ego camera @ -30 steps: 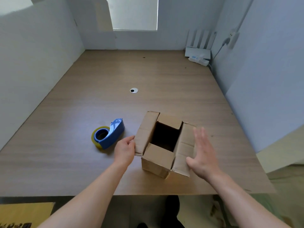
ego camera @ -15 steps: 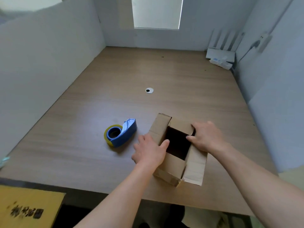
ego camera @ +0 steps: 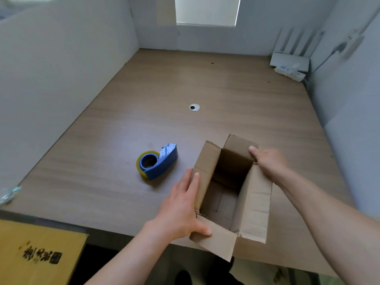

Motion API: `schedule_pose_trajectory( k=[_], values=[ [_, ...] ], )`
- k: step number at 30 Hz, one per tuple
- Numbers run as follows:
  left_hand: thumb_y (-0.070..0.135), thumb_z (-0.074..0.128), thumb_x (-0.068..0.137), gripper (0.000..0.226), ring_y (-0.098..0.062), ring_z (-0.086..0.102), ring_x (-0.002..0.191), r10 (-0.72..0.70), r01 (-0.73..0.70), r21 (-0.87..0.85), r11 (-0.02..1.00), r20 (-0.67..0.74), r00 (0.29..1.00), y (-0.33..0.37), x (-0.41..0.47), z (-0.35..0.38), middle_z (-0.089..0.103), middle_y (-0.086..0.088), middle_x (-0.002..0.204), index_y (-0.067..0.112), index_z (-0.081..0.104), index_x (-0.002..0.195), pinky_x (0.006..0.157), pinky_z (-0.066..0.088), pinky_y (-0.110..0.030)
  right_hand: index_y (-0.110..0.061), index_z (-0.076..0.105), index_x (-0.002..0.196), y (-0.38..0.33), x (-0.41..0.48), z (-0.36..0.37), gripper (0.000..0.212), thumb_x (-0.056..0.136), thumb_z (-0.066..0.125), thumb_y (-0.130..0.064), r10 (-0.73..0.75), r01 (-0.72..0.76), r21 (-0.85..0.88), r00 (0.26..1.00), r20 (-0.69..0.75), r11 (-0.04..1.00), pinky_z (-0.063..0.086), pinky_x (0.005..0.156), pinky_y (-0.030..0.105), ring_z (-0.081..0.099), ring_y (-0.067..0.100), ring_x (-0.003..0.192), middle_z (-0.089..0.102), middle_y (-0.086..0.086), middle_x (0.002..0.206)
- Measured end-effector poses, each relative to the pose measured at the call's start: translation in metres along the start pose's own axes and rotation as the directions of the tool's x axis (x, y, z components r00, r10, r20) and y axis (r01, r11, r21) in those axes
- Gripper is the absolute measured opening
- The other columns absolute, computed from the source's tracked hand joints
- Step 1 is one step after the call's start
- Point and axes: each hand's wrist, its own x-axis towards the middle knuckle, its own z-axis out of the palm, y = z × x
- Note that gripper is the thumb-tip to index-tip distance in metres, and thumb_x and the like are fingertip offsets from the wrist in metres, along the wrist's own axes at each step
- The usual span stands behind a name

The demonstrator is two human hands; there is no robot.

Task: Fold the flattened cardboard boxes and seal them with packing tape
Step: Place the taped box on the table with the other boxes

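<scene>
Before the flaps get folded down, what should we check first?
1. The cardboard box stands upright on the table, opening up: ok.
2. Both hands are on it: ok. The left hand lies flat against its left side; the right hand holds its far right corner.
3. The top flaps are folded shut: not ok, all four stand open.
4. The bottom is sealed with tape: cannot tell, the underside is hidden.
5. The tape dispenser is handy: ok, it lies on the table left of the box, untouched.
</scene>
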Motion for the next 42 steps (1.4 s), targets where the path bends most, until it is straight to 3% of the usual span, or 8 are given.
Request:
schedule_pose_trajectory(
  k=[10,13,16,20,24,29,38,42],
  values=[
    [0.071,0.083,0.049,0.145,-0.016,0.009,0.149,-0.029,0.029,-0.090,0.995,0.003,1.000,-0.015,0.003,0.010,-0.028,0.026,0.155,0.038,-0.014,0.152,0.116,0.029,-0.039,-0.006,0.068,0.090,0.002,-0.016,0.006,0.049,0.082,0.073,-0.054,0.181,-0.215,0.381,0.976,0.124,0.899,0.055,0.080,0.037,0.065,0.027,0.082,0.067,0.009,0.091],
    [0.059,0.089,0.050,0.142,-0.010,0.012,0.148,-0.049,0.041,-0.295,0.955,-0.017,0.999,-0.023,0.001,0.001,-0.011,0.032,0.155,0.037,-0.004,0.155,0.119,0.023,-0.031,-0.015,0.061,0.092,0.005,-0.048,-0.010,0.032,0.090,0.064,-0.047,0.054,-0.267,0.754,0.954,0.295,0.601,0.048,0.049,0.025,0.058,0.015,0.053,0.061,0.001,0.063],
    [0.039,0.092,0.060,0.132,-0.008,0.033,0.138,-0.120,0.056,-0.481,0.875,-0.103,0.987,-0.022,-0.001,-0.002,0.019,0.020,0.155,0.036,0.002,0.156,0.113,0.035,-0.030,-0.019,0.062,0.113,0.016,-0.090,-0.020,0.034,0.085,0.063,-0.039,-0.109,-0.255,0.871,0.939,0.327,0.421,0.055,0.061,0.032,0.068,0.015,0.075,0.073,0.007,0.095],
    [0.022,0.085,0.074,0.108,-0.005,0.061,0.099,-0.228,0.042,-0.758,0.651,-0.143,0.963,-0.015,-0.006,0.003,0.047,0.019,0.136,0.035,0.015,0.156,0.074,0.054,-0.017,-0.027,0.045,0.147,0.030,-0.156,-0.007,0.077,0.075,0.068,-0.040,-0.170,-0.059,0.747,0.959,0.226,0.662,0.050,0.092,0.044,0.056,0.025,0.123,0.056,0.008,0.141],
    [0.017,0.073,0.085,0.077,-0.007,0.053,0.122,-0.187,0.024,-0.802,0.597,-0.110,0.976,-0.009,-0.017,0.016,0.048,0.008,0.146,0.026,0.034,0.151,0.098,0.049,-0.027,-0.030,0.028,0.156,0.036,-0.201,0.020,0.084,0.085,0.075,-0.029,-0.142,0.035,0.656,0.984,0.111,0.754,0.032,0.117,0.050,0.034,0.015,0.143,0.034,-0.005,0.158],
    [0.011,0.057,0.095,0.061,-0.031,0.054,0.125,-0.172,0.026,-0.782,0.623,-0.104,0.980,0.012,-0.022,0.022,0.056,-0.011,0.138,0.029,0.038,0.150,0.105,0.046,-0.049,-0.016,0.034,0.154,0.038,-0.216,0.043,0.075,0.087,0.064,-0.002,-0.098,0.100,0.467,0.995,-0.028,0.879,0.030,0.120,0.040,0.038,0.015,0.142,0.043,0.001,0.154],
    [0.009,0.053,0.097,0.055,-0.025,0.062,0.116,-0.260,0.004,-0.794,0.608,-0.194,0.946,0.039,-0.042,0.011,0.061,-0.005,0.134,0.030,0.044,0.147,0.101,0.050,-0.046,-0.021,0.040,0.152,0.024,-0.210,0.015,0.068,0.090,0.054,0.000,-0.348,0.347,0.401,0.935,-0.073,0.848,0.034,0.118,0.034,0.042,0.004,0.139,0.048,-0.008,0.150],
    [0.012,0.057,0.095,0.056,-0.013,0.068,0.097,-0.295,-0.027,-0.736,0.677,-0.305,0.906,0.052,-0.060,0.001,0.059,0.005,0.125,0.045,0.044,0.138,0.086,0.059,-0.034,-0.021,0.041,0.151,0.019,-0.206,-0.002,0.067,0.090,0.054,0.004,-0.485,0.442,0.447,0.874,-0.021,0.778,0.034,0.110,0.012,0.044,-0.001,0.135,0.048,-0.009,0.148]
  ],
)
